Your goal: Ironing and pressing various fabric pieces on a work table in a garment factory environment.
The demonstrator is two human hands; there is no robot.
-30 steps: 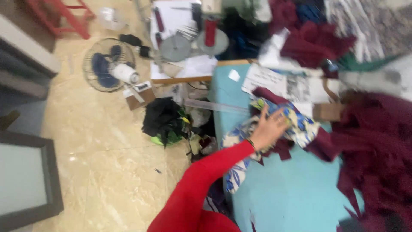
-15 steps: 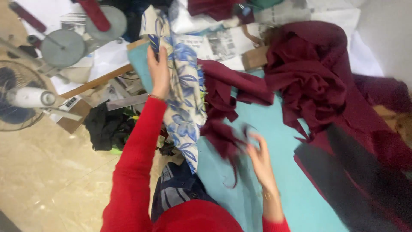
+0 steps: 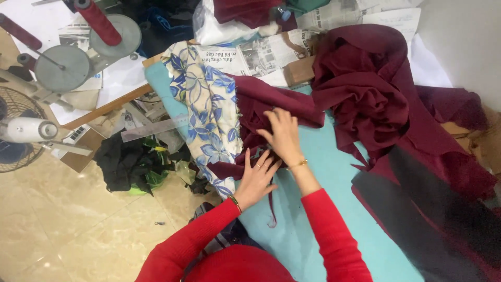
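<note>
Both hands work at the middle of the teal bench (image 3: pixel 313 172), laying out a small maroon fabric piece (image 3: pixel 271 112) that spreads from the centre toward 12 o'clock. The left hand (image 3: pixel 257 177) lies flat with fingers spread wide, palm down, gripping nothing and pinning the lower edge of the cloth against the bench. The right hand (image 3: pixel 284 134) rests just above it, at about 1 o'clock from the left, fingers loosely curved and pressed into the maroon cloth; it looks to be smoothing or gathering a fold, though whether it pinches the cloth cannot be told. To 10 o'clock of the hands, touching the maroon piece, a floral blue-and-cream fabric (image 3: pixel 209 115) drapes over the bench's edge. A large heap of maroon cloth (image 3: pixel 376 83) sits toward 2 o'clock, and dark cut panels (image 3: pixel 433 214) lie at 4 o'clock. Newspaper sheets (image 3: pixel 261 55) lie at 12 o'clock, a clear ruler (image 3: pixel 154 129) at 9 o'clock, and a thread-spool stand (image 3: pixel 88 47) and a fan (image 3: pixel 26 133) are farther off to the left. The step in hand seems to be flattening the piece; the next move likely calls for keeping one palm down while the other draws the wrinkles outward.
</note>
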